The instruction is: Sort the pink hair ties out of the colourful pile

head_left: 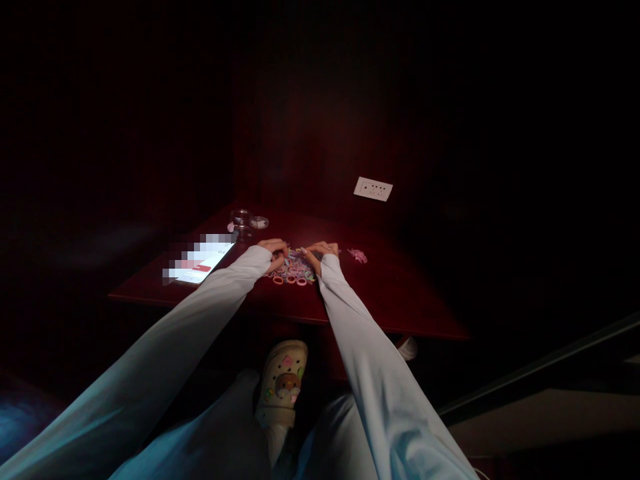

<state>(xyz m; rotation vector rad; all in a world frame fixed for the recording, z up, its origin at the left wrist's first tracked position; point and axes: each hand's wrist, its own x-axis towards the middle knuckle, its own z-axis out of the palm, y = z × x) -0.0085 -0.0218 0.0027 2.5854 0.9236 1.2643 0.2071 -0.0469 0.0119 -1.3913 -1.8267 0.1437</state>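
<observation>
A pile of small, colourful hair ties (293, 270) lies on the dark red table, mixed in pink, purple, orange and green. My left hand (273, 249) rests at the pile's left side with its fingers curled inward over the ties. From the right, my right hand (321, 253) reaches in, fingers bent and its thumb pointing at the pile. Both hands look closed, but anything between their fingers is too small and dim to make out. Right of my right hand sits a separate little heap of pink hair ties (358, 256).
A lit phone (205, 263) lies on the table (400, 307) at the left. Behind it stand a clear jar (242, 223) and what looks like its lid (259, 223). A white socket plate (373, 189) is on the wall. Below the table's front edge shows a clog (285, 377).
</observation>
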